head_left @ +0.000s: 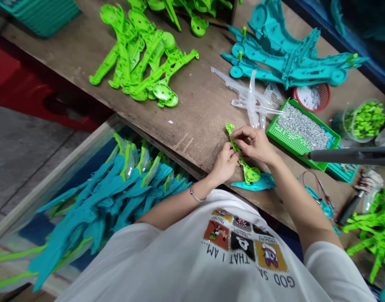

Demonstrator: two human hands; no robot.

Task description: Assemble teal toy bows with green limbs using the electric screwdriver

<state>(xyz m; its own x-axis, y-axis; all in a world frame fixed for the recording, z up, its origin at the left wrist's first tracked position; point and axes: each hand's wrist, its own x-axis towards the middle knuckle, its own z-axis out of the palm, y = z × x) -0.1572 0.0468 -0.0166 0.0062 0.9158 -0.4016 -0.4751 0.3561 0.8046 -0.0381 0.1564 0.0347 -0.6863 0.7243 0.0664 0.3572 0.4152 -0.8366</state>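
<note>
A long lime-green plastic part (251,173) with a round end lies slanted at the table's front edge, between my hands. My left hand (225,164) is closed on its near side, fingers pinching the narrow middle. From the other side my right hand (254,144) has its thumb and fingertips together at the upper stretch of the same part. Whether a small piece sits in those right fingertips cannot be made out. Beneath the round end rests a flat turquoise plastic piece (265,182). Just beyond my right hand are several clear, translucent plastic pieces (251,100).
A green tray (276,130) of small metal screws stands right, beside a red basket (327,98) and a tub of green bits (368,119). A dark rod-like tool (352,156) juts in. Green parts (145,54), turquoise shells (293,58) and a filled bin (54,167) surround the workspace.
</note>
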